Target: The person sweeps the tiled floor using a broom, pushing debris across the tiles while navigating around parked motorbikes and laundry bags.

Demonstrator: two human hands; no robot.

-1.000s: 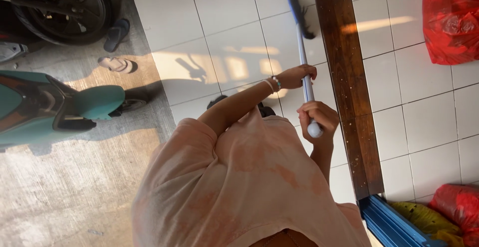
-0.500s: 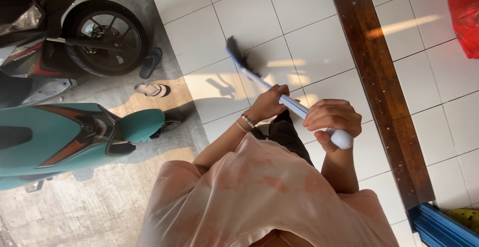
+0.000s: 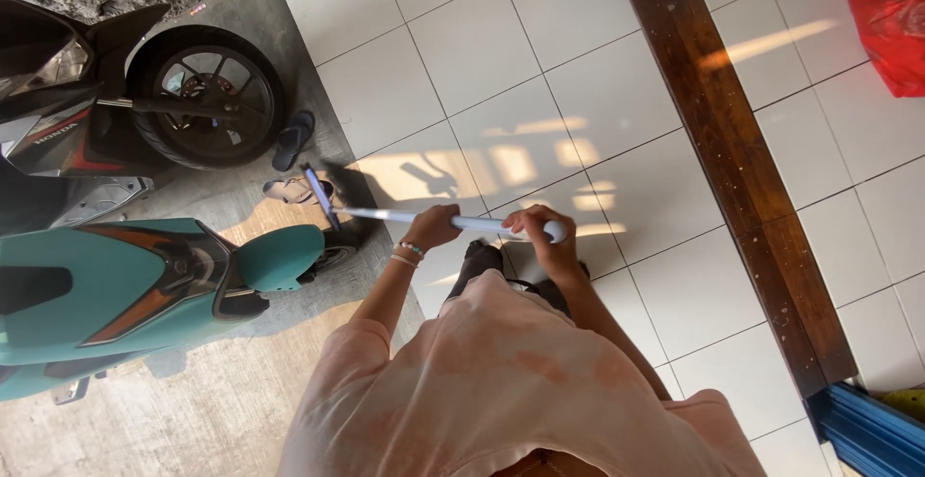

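I look down over my pink shirt at a long broom (image 3: pixel 462 222) with a pale blue handle. It lies almost level across the white tiled floor (image 3: pixel 501 63). My left hand (image 3: pixel 431 227), with bracelets on the wrist, grips the handle near its middle. Close to the rounded top end of the handle, my right hand (image 3: pixel 541 236) is closed around it. The dark broom head (image 3: pixel 318 194) rests at the left edge of the tiles, beside a sandal (image 3: pixel 289 189) and close to the teal scooter (image 3: pixel 145 289).
A black motorcycle with its wheel (image 3: pixel 204 109) stands on the concrete at upper left, a dark slipper (image 3: pixel 293 139) beside it. A dark wooden strip (image 3: pixel 732 159) crosses the tiles on the right. A red bag (image 3: pixel 891 19) lies at top right, a blue ribbed panel (image 3: pixel 872 434) at bottom right.
The broom has swung from pointing away near the wooden strip round to the left. Its head now sits at the tile edge by the scooter; both hands kept their grip.
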